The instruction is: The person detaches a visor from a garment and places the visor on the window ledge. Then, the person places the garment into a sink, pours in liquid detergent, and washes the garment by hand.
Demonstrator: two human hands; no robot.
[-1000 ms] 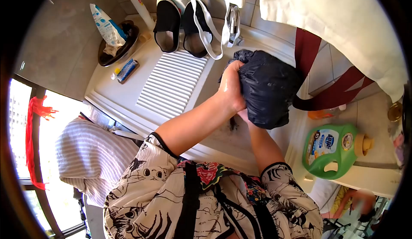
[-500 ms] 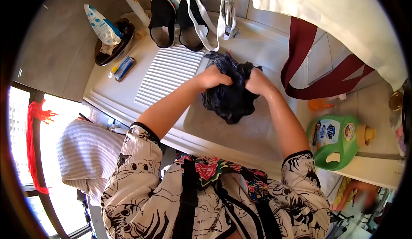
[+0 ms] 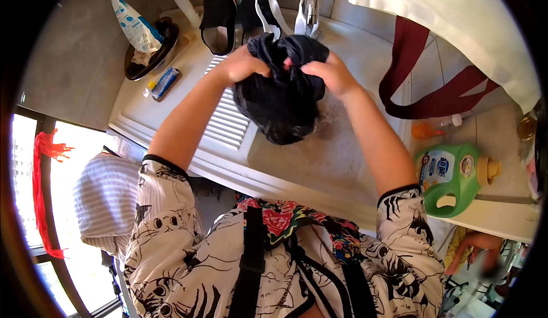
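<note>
A wet, bunched black cloth (image 3: 279,101) hangs over the sink basin (image 3: 337,152), partly in front of the ribbed washboard (image 3: 228,121). My left hand (image 3: 242,66) grips its upper left edge, fingers closed round the fabric. On the other side my right hand (image 3: 331,74) holds the upper right edge, thumb on top. The cloth's upper part is gathered between both hands, and some fingertips are hidden in its folds. Just behind it stand two black shoes (image 3: 218,18) and the metal tap (image 3: 311,10), with white straps hanging in front.
A blue brush (image 3: 165,84) lies left of the washboard, near a dark oval dish (image 3: 151,61) holding a blue-and-white packet (image 3: 137,27). At right are a green detergent bottle (image 3: 451,178), an orange bottle (image 3: 428,130) and a hanging dark red strap (image 3: 399,61). A person's hand shows at lower right.
The black cloth was first a rounded bundle at the right, then moved left over the basin. Now both hands hold it farther up and left, spread apart at its top edge.
</note>
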